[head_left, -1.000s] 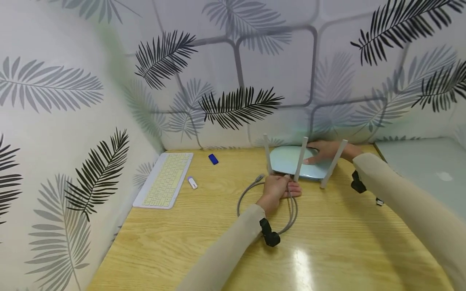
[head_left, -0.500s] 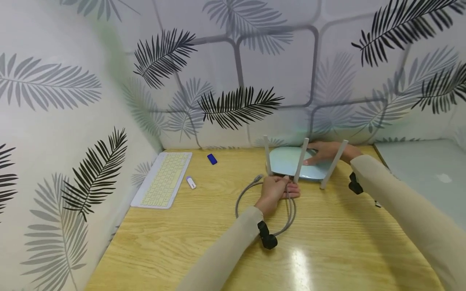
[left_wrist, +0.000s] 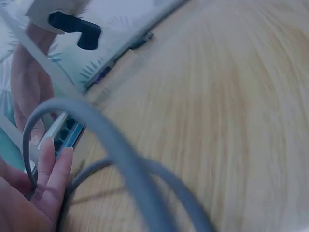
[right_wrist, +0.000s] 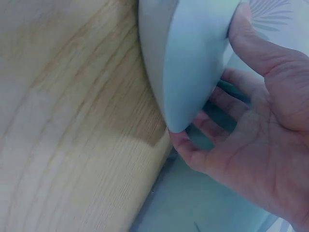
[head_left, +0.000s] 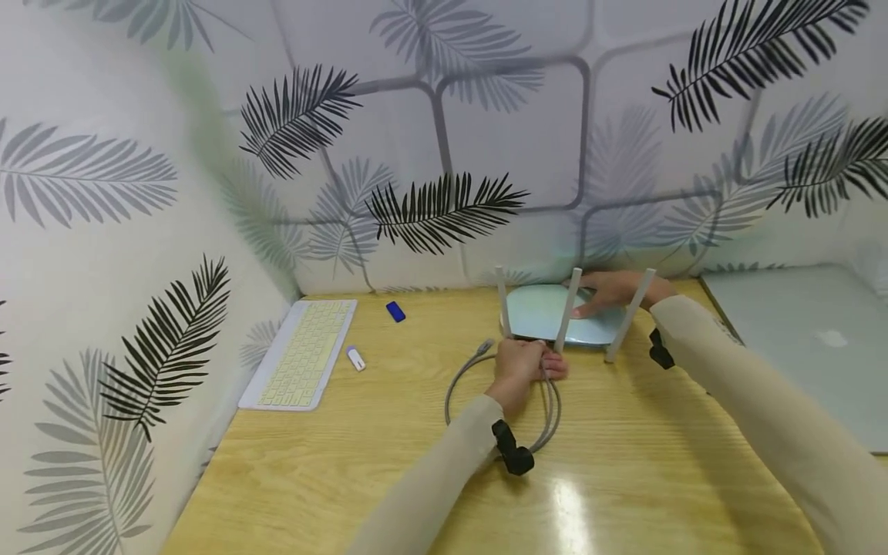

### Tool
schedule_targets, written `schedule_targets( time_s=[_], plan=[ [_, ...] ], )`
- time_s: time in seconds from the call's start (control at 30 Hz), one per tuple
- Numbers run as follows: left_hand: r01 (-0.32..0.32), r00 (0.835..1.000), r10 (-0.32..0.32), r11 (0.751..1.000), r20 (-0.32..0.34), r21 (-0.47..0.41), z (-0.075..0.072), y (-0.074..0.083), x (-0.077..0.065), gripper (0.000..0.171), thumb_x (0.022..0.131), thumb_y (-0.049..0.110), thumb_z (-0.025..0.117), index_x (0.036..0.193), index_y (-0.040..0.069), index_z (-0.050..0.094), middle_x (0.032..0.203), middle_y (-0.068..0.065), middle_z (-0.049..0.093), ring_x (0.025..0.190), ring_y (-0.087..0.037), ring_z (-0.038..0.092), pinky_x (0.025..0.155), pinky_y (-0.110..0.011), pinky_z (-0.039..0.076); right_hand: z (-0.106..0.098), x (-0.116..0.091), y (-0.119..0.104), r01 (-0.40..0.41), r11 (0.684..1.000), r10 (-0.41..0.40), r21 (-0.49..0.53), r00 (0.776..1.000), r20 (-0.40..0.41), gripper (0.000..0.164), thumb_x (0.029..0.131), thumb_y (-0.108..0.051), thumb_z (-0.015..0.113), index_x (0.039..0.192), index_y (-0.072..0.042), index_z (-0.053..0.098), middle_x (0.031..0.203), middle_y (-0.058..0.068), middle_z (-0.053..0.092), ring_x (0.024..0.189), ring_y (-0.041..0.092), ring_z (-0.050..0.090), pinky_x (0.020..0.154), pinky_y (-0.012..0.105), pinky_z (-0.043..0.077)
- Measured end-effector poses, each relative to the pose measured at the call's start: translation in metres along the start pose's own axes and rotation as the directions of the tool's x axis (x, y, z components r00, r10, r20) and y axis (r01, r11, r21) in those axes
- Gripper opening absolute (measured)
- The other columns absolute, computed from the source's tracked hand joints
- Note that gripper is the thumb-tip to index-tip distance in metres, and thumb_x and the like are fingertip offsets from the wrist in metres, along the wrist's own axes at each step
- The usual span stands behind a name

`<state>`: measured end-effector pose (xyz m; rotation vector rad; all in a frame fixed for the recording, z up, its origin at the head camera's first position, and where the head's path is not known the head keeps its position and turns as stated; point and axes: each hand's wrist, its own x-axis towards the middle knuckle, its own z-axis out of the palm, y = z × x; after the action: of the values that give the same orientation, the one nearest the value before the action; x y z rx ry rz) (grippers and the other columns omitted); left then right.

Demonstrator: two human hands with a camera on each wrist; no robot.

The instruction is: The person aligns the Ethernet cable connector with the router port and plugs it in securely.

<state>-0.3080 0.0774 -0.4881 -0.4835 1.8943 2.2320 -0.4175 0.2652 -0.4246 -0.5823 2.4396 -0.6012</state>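
Note:
A pale blue router [head_left: 537, 312] with three white antennas lies near the back of the table, its port side toward me. My left hand [head_left: 519, 368] is at that port side, pinching one end of a grey network cable [head_left: 559, 408]; the plug in its fingers is hidden. The cable's other plug [head_left: 486, 347] lies loose to the left of the hand. In the left wrist view a row of ports [left_wrist: 65, 135] shows just beyond the fingertips. My right hand [head_left: 610, 291] grips the router from behind, thumb on its top and fingers [right_wrist: 210, 128] around its far edge.
A white keyboard [head_left: 305, 354] lies at the left, with a blue USB stick [head_left: 395, 311] and a white-and-purple USB stick [head_left: 355, 358] beside it. A closed silver laptop [head_left: 798, 331] is at the right. A leaf-patterned curtain [head_left: 513, 139] borders the back.
The left hand's outer fingers have curled in slightly at the router's port side. Both hands keep their places there, while the head view has shifted a little.

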Motion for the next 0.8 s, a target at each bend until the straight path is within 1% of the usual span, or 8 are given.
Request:
schedule_targets(
  time_s=[0.17,0.27,0.4,0.53,0.57,0.67,0.73,0.8],
  plan=[
    [-0.012,1.000,0.011,1.000,-0.017,-0.018,0.005,-0.002,-0.002,0.013,0.097,0.001,0.052,0.095,-0.009,0.061,0.077,-0.023,0.073,0.063,-0.029,0.074,0.058,-0.034,0.064,-0.003,0.004,0.003,0.039,0.998,-0.038,-0.054,0.999,0.017,0.086,0.092,-0.042,0.067,0.153,0.001,0.024,0.156,0.036,0.017,0.144,0.054,0.016,0.118,0.064,0.026],
    [0.000,1.000,0.000,0.999,-0.007,-0.035,0.005,-0.004,-0.004,0.012,0.097,0.001,0.052,0.095,-0.008,0.060,0.077,-0.024,0.072,0.066,-0.031,0.074,0.058,-0.034,0.064,-0.002,0.005,0.007,0.037,0.999,-0.036,-0.023,0.998,0.048,0.088,0.092,-0.042,0.067,0.155,-0.001,0.020,0.157,0.035,0.013,0.145,0.053,0.012,0.119,0.065,0.024],
    [0.029,0.997,-0.027,0.999,0.066,-0.035,0.000,-0.005,-0.008,0.015,0.098,-0.002,0.048,0.098,-0.011,0.059,0.084,-0.029,0.072,0.074,-0.033,0.075,0.064,-0.035,0.065,0.002,0.006,0.009,0.069,0.997,-0.070,0.016,0.994,0.081,0.090,0.091,-0.040,0.068,0.155,-0.001,0.017,0.158,0.035,0.010,0.145,0.053,0.009,0.119,0.065,0.023],
    [0.037,0.991,-0.037,0.999,0.130,-0.004,-0.006,-0.005,-0.018,0.016,0.094,-0.008,0.049,0.106,-0.014,0.057,0.092,-0.030,0.072,0.081,-0.033,0.075,0.071,-0.036,0.065,0.005,0.008,0.012,0.088,0.996,-0.089,0.018,0.994,0.066,0.088,0.092,-0.038,0.068,0.155,-0.001,0.018,0.157,0.034,0.015,0.145,0.052,0.015,0.117,0.063,0.028],
    [0.026,0.989,-0.028,1.000,0.143,0.010,-0.008,-0.004,-0.021,0.019,0.093,-0.009,0.050,0.110,-0.013,0.056,0.093,-0.030,0.071,0.080,-0.032,0.075,0.072,-0.036,0.065,0.006,0.008,0.013,0.088,0.996,-0.089,0.016,0.994,0.058,0.087,0.092,-0.038,0.068,0.155,-0.002,0.019,0.157,0.033,0.016,0.145,0.052,0.017,0.117,0.062,0.030],
    [-0.065,0.980,0.031,0.983,0.198,0.169,-0.017,-0.001,-0.033,0.024,0.094,-0.005,0.053,0.116,-0.012,0.056,0.093,-0.025,0.072,0.075,-0.026,0.074,0.071,-0.033,0.065,0.008,0.007,0.019,0.093,0.996,-0.093,0.008,0.995,0.027,0.085,0.092,-0.040,0.067,0.155,-0.003,0.023,0.157,0.032,0.021,0.143,0.051,0.022,0.114,0.061,0.035],
    [-0.168,0.962,0.097,0.948,0.256,0.270,-0.028,0.004,-0.040,0.025,0.097,0.000,0.053,0.117,-0.013,0.058,0.096,-0.024,0.071,0.077,-0.027,0.073,0.072,-0.034,0.065,0.008,0.006,0.026,0.104,0.995,-0.104,0.008,0.994,-0.014,0.081,0.093,-0.040,0.066,0.153,-0.003,0.027,0.155,0.032,0.026,0.142,0.051,0.027,0.111,0.060,0.040],
    [-0.261,0.941,0.151,0.895,0.304,0.362,-0.041,0.012,-0.046,0.026,0.100,0.007,0.053,0.115,-0.011,0.063,0.098,-0.023,0.071,0.082,-0.031,0.072,0.073,-0.036,0.065,0.008,0.002,0.034,0.131,0.991,-0.130,0.023,0.989,-0.069,0.076,0.094,-0.038,0.064,0.151,0.000,0.032,0.152,0.032,0.033,0.138,0.050,0.035,0.107,0.056,0.046]
  ],
)
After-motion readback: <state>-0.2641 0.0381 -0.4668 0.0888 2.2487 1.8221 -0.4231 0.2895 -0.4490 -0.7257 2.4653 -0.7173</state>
